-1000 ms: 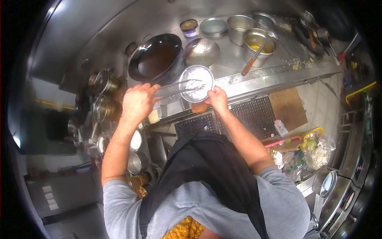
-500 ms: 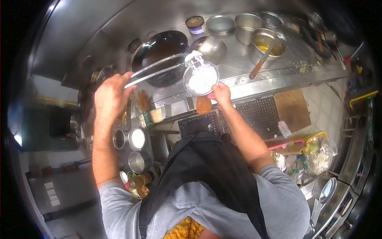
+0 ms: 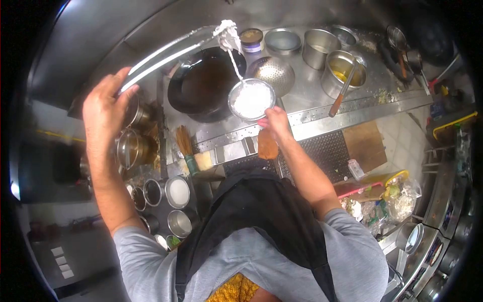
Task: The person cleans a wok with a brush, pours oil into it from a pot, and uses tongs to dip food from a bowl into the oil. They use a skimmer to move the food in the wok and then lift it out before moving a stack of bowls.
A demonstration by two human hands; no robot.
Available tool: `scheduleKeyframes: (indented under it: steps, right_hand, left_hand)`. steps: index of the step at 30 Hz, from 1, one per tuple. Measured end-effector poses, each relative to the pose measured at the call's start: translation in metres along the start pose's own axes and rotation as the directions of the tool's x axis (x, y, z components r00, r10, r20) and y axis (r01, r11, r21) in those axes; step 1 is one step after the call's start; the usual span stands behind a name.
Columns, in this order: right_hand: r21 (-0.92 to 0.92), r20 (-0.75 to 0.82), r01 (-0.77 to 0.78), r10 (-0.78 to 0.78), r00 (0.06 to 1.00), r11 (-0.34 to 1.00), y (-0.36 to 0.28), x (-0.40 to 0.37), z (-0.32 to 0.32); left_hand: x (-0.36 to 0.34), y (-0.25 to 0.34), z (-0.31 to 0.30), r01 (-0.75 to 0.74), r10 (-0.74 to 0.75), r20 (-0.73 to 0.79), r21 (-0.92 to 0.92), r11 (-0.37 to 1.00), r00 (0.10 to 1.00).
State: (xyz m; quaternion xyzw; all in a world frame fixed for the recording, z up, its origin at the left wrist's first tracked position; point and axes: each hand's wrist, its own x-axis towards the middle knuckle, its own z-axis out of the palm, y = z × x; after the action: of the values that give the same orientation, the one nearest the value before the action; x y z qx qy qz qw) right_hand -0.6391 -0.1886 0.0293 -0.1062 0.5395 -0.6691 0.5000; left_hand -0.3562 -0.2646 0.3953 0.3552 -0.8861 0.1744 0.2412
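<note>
My left hand (image 3: 108, 103) is closed round the handle end of long metal tongs (image 3: 168, 55). Their far tips pinch a lump coated in white batter (image 3: 227, 36), raised above the counter. A thin strand of batter hangs from it into a small round metal bowl (image 3: 251, 99) of white batter. Gripped at its near right rim, the bowl is in my right hand (image 3: 275, 123). Behind and left of the bowl sits a black wok (image 3: 201, 85) with dark liquid. A perforated metal ladle (image 3: 271, 75) lies right of the wok, partly behind the bowl.
Metal pots (image 3: 319, 48) and a labelled tub (image 3: 251, 41) stand at the back. A wooden-handled tool (image 3: 342, 93) leans in a pot of yellow liquid. A bamboo brush (image 3: 184, 143) is at the counter's front edge; containers (image 3: 178, 192) stand at lower left.
My left hand has moved up and left, lifting the tongs and coated lump away from the bowl. The batter now stretches in a long strand. My right hand still holds the bowl.
</note>
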Motion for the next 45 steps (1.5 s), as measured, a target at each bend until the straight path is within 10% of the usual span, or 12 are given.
scheduleKeyframes:
  steps: [13,22,29,38,45]
  right_hand:
    - [-0.037,-0.243,0.083,-0.090,0.966,0.996,-0.006,-0.003,-0.003]
    - [-0.036,-0.263,0.091,-0.097,0.960,0.995,-0.018,-0.001,-0.032]
    - [-0.055,-0.142,0.130,-0.136,0.980,0.990,-0.044,0.012,-0.061]
    - [-0.213,-0.022,0.274,-0.285,0.958,0.938,-0.057,0.033,-0.110]
    - [-0.168,0.021,0.272,-0.272,0.962,0.948,-0.079,0.022,-0.127]
  left_hand:
    - [0.042,-0.119,0.129,0.079,-0.103,0.208,0.119,0.990,0.973]
    - [0.013,-0.140,0.324,0.296,-0.381,0.575,0.240,0.925,0.724]
    - [0.001,-0.071,0.241,0.368,-0.405,0.210,0.193,0.909,0.890]
    - [0.038,0.125,0.137,-0.074,0.083,0.449,-0.036,0.997,0.890]
    - [0.053,0.177,0.153,-0.163,0.143,0.525,-0.010,0.987,0.839]
